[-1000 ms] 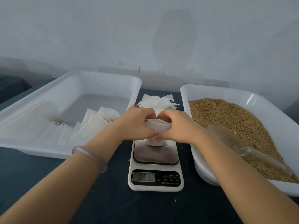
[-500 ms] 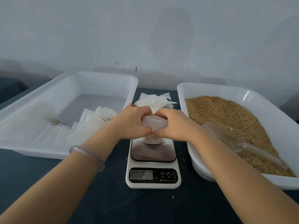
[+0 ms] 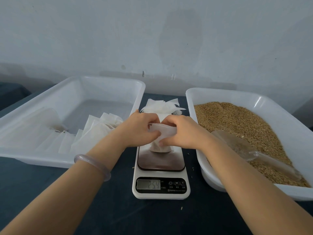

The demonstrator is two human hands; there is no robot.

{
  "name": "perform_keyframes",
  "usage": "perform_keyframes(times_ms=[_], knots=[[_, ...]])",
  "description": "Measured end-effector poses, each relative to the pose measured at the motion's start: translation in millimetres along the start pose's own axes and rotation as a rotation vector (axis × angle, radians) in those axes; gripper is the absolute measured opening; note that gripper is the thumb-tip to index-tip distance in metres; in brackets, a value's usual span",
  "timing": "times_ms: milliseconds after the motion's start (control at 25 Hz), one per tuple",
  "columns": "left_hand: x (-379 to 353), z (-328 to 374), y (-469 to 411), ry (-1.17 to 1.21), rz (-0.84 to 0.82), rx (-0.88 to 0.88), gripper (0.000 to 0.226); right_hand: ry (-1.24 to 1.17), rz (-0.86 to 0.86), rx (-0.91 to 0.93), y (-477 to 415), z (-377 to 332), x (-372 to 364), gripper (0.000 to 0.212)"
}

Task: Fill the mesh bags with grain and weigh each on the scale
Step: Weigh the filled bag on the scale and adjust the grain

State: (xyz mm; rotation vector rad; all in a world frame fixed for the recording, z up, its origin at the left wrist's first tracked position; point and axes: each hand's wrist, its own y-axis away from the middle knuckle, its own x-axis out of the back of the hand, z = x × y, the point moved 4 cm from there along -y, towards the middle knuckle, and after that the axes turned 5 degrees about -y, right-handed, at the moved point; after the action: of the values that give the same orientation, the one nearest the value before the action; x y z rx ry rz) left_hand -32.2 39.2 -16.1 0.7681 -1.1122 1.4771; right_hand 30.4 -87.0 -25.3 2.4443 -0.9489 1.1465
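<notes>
A small white mesh bag (image 3: 160,147) with grain in its bottom stands on the dark plate of the white kitchen scale (image 3: 160,177). Its display reads about 254. My left hand (image 3: 140,129) and my right hand (image 3: 182,133) both pinch the bag's folded top edge, one on each side. To the right, a white tray (image 3: 220,94) holds brown grain (image 3: 237,122), and a clear plastic scoop (image 3: 245,148) lies on the grain. Behind the scale lies a pile of empty white bags (image 3: 162,106).
A second white tray (image 3: 84,82) on the left holds several white bags (image 3: 94,131) near its front right part. The table has a dark blue cover with a few loose grains beside the scale. A pale wall stands close behind.
Both hands stay on the bag's top. The scale reading has dropped from a higher number to about 254. The view has shifted slightly.
</notes>
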Motion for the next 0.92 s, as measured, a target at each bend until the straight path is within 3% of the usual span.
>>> perform_keyframes(times_ms=[240,360,680,800,920], knots=[[3,-4,1,0.252,0.039,0.028,0.015,-0.057,0.074,0.055,1,2,6,0.025],[0,-4,0,0.204,-0.003,0.056,0.027,-0.172,0.182,0.130,5,-4,12,0.026],[10,-9,3,0.284,0.076,0.120,0.017,-0.200,0.183,0.158,4,-11,6,0.023],[28,-11,13,0.328,0.126,0.170,0.033,-0.242,0.186,0.217,5,-28,9,0.021],[61,-23,30,0.250,0.226,0.222,0.029,-0.236,0.233,0.292,-10,-62,2,0.012]])
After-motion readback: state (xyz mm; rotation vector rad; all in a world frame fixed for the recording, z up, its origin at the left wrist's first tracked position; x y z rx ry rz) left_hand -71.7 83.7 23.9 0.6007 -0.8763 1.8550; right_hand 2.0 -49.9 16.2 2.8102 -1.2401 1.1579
